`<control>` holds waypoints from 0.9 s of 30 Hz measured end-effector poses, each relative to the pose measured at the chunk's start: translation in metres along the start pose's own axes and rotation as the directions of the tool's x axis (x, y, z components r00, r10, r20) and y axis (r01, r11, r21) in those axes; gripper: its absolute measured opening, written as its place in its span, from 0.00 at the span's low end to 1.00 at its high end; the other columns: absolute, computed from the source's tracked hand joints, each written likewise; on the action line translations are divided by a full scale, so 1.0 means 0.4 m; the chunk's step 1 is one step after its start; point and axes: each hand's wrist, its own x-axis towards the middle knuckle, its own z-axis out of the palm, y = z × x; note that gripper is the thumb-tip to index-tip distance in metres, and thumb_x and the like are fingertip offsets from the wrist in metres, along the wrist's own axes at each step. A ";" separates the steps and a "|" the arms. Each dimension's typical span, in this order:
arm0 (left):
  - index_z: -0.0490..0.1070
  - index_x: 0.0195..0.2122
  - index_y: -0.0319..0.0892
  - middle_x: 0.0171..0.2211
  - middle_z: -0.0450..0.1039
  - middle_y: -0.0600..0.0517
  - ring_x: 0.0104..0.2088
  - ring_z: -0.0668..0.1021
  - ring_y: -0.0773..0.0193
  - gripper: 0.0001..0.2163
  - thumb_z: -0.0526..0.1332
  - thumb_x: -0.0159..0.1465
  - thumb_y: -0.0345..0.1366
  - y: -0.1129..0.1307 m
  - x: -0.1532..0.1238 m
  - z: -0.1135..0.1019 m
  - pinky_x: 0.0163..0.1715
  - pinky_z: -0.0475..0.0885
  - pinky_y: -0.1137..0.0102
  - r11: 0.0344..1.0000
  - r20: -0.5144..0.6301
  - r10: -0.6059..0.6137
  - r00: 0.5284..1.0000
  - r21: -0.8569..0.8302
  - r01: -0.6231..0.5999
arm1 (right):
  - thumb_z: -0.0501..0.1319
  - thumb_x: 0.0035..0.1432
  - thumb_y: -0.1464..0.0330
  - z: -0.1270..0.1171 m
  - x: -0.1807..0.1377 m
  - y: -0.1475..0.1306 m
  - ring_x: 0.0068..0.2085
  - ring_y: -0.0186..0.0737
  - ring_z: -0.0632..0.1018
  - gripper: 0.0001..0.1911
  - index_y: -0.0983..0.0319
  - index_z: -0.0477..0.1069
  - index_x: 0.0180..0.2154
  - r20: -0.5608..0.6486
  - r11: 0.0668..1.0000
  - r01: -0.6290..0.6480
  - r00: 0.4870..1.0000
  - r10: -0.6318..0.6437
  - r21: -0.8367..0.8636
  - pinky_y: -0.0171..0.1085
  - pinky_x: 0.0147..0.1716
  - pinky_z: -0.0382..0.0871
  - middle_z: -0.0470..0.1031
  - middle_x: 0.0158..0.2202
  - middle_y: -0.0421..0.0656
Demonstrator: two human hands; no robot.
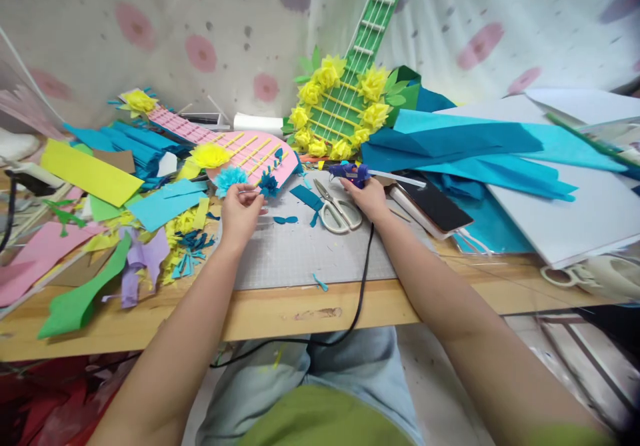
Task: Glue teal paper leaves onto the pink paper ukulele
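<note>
My left hand (241,214) is closed in a pinch at the lower edge of a pink paper guitar (273,145). A light blue paper flower (231,179) sits just behind its knuckles, and a dark blue fringed paper flower (269,183) is by the fingertips. Whatever lies between the fingers is too small to make out. In my right hand (369,198) is a purple-blue hot glue gun (351,173), with a whitish glue stick (397,178) out of its back. Scissors (340,213) with pale handles lie between my hands on a grey cutting mat (300,259).
A green paper guitar (345,99) ringed with yellow flowers leans at the back. Paper scraps (165,206) cover the left side. To the right are blue paper sheets (475,146), a black phone (433,203) and a mug (605,276). The glue gun's cord (367,266) hangs over the table edge.
</note>
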 end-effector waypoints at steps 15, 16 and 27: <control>0.55 0.37 0.44 0.23 0.67 0.60 0.17 0.68 0.73 0.16 0.59 0.49 0.28 0.018 0.024 -0.056 0.18 0.67 0.76 0.971 -0.148 0.085 0.985 0.236 -0.048 | 0.63 0.47 0.52 -0.149 -0.075 -0.110 0.30 0.43 0.72 0.17 0.59 0.65 0.26 0.419 0.794 0.306 0.905 -0.071 -0.526 0.37 0.27 0.58 0.72 0.26 0.43; 0.55 0.37 0.44 0.22 0.66 0.61 0.17 0.68 0.73 0.15 0.59 0.50 0.28 0.019 0.024 -0.056 0.19 0.67 0.76 0.966 -0.165 0.102 0.981 0.252 -0.058 | 0.63 0.48 0.54 -0.138 -0.082 -0.128 0.30 0.42 0.72 0.16 0.59 0.64 0.27 0.453 0.812 0.345 0.884 -0.114 -0.470 0.37 0.26 0.57 0.71 0.26 0.42; 0.53 0.37 0.44 0.21 0.64 0.61 0.21 0.71 0.71 0.14 0.57 0.53 0.27 0.010 0.022 -0.056 0.27 0.64 0.74 0.948 -0.172 0.239 0.955 0.255 -0.191 | 0.63 0.46 0.67 0.182 -0.044 -0.280 0.48 0.49 0.68 0.23 0.61 0.60 0.45 0.237 0.606 0.781 0.566 -0.790 0.152 0.48 0.48 0.60 0.69 0.45 0.49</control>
